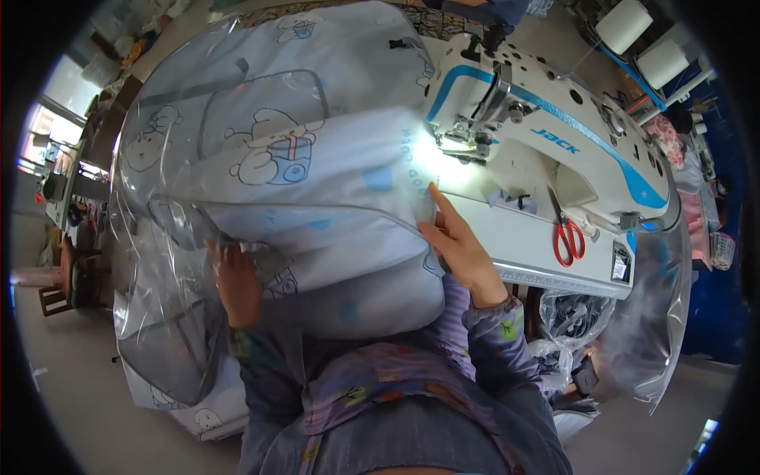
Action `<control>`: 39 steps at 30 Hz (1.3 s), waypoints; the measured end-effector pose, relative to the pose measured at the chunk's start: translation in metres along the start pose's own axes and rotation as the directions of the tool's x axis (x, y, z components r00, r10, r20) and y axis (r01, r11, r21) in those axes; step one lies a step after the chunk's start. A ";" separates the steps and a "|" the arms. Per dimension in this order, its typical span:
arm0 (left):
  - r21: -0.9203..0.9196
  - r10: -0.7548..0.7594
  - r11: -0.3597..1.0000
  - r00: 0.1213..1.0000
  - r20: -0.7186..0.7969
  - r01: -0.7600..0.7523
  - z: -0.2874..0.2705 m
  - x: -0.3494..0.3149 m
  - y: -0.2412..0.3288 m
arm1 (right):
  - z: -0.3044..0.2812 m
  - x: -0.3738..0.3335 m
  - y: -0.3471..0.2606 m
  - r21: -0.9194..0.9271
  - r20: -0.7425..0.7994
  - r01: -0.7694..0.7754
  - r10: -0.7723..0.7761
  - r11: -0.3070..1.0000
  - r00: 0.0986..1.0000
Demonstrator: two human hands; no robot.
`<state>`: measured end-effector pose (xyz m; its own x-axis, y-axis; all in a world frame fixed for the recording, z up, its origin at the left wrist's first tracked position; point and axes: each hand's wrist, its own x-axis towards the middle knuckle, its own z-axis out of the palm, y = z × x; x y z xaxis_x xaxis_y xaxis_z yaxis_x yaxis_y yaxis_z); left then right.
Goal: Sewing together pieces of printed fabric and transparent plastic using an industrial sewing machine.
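Observation:
A large grey fabric cover (340, 131) with printed bears, blue shapes, grey piping and clear plastic panels spreads across my lap and the machine table. My left hand (236, 285) has its fingers closed on the cover beside a piped seam; part of its grip is hidden in folds. At the cover's right edge, my right hand (465, 257) holds the fabric with the thumb on top and the index finger reaching along it. Just beyond that hand, the lit needle area of a white and blue sewing machine (554, 131) meets the cover's edge.
Red-handled scissors (568, 241) lie on the machine table (507, 237) near small grey scraps (507, 199). White thread cones (624, 28) stand at the back right. A clear bag of dark material (576, 313) sits below the table. A wooden stool (75, 273) is at left.

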<state>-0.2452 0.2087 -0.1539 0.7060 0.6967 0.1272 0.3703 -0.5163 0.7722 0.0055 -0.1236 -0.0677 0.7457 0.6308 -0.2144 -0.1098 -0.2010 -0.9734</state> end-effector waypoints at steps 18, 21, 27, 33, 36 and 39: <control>-0.489 -0.250 0.868 0.781 -0.572 -0.080 -0.036 -0.008 0.104 | -0.017 0.018 -0.006 -0.121 0.023 0.056 -0.054 0.991 0.998; -0.238 -0.109 0.969 0.766 -0.634 -0.059 -0.045 0.003 0.134 | -0.020 0.017 -0.014 -0.122 0.012 0.042 -0.041 0.992 0.999; -0.502 -0.160 0.850 0.830 -0.534 -0.159 -0.040 0.020 0.145 | -0.020 0.003 -0.027 -0.552 0.046 0.130 -0.126 0.824 0.991; -0.441 -0.088 0.875 0.828 -0.553 -0.201 -0.041 0.034 0.165 | -0.020 0.025 -0.016 -0.768 0.028 0.208 -0.293 0.605 0.956; -0.331 -0.039 0.921 0.799 -0.600 -0.204 -0.038 0.046 0.175 | -0.023 0.033 -0.017 -0.772 -0.024 0.123 -0.221 0.623 0.975; -0.391 -0.028 0.886 0.814 -0.581 -0.249 -0.038 0.062 0.182 | -0.024 0.040 -0.017 -0.827 -0.051 0.097 -0.246 0.553 0.968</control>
<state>-0.1571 0.1768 0.0186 0.2133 0.8706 0.4433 -0.0835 -0.4359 0.8961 0.0534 -0.1127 -0.0575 0.7821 0.6222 0.0360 0.5555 -0.6698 -0.4927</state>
